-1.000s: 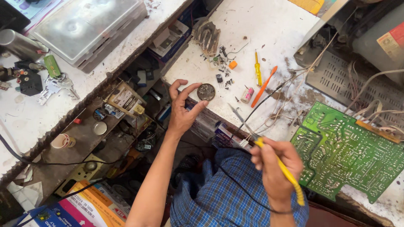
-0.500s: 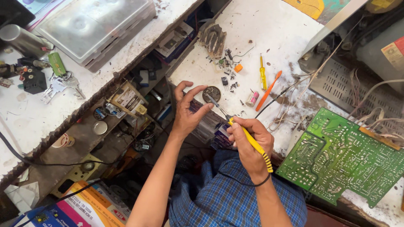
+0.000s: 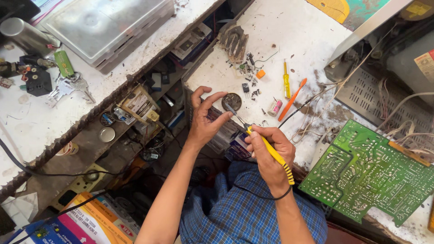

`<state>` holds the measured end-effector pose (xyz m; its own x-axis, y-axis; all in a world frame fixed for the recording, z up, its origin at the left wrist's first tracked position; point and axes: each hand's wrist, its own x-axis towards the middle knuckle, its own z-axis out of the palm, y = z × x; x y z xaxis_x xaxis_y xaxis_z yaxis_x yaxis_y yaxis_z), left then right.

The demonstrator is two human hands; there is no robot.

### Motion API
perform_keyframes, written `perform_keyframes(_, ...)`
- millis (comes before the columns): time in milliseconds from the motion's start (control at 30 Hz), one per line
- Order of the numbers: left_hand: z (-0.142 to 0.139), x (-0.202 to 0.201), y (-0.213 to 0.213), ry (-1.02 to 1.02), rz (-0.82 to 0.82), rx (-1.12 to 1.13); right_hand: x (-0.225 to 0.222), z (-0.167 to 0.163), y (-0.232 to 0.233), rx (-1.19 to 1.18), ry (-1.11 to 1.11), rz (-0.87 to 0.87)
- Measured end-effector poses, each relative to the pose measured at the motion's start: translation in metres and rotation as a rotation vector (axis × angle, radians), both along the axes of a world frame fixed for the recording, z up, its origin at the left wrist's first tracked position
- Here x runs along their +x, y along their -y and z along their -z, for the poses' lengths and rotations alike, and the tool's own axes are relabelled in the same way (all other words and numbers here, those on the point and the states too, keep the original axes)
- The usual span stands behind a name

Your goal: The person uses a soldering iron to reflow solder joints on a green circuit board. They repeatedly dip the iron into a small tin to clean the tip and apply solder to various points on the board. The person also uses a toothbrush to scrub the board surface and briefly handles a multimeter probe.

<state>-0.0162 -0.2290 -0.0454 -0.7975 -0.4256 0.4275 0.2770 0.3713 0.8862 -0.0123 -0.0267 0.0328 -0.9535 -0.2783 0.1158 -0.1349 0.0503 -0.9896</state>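
My left hand (image 3: 205, 118) holds a small round dark tin (image 3: 231, 102) by its rim at the near corner of the white workbench (image 3: 289, 40). My right hand (image 3: 266, 151) grips a yellow-handled soldering iron (image 3: 266, 147). Its metal tip dips into the tin. The iron's black cord loops under my right wrist. My lap in blue checked cloth shows below both hands.
A green circuit board (image 3: 370, 169) lies at the right with wires running to an open chassis (image 3: 389, 86). A yellow screwdriver (image 3: 286, 80), an orange brush (image 3: 293, 98), a solder spool (image 3: 275, 107) and small parts lie behind the tin. A cluttered shelf sits at the left.
My right hand has swung the soldering iron from beside the circuit board leftward until its tip rests in the tin. My left hand has kept hold of the tin.
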Motion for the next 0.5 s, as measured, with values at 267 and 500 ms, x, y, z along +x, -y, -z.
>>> perform_keyframes(267, -0.002, 0.001, -0.003, -0.037, 0.002, 0.022, -0.004, -0.008, -0.025, -0.095, -0.009, 0.079)
perform_keyframes(500, -0.002, -0.002, -0.004, -0.024, -0.007, 0.009, -0.012, -0.018, -0.032, 0.011, 0.011, -0.002)
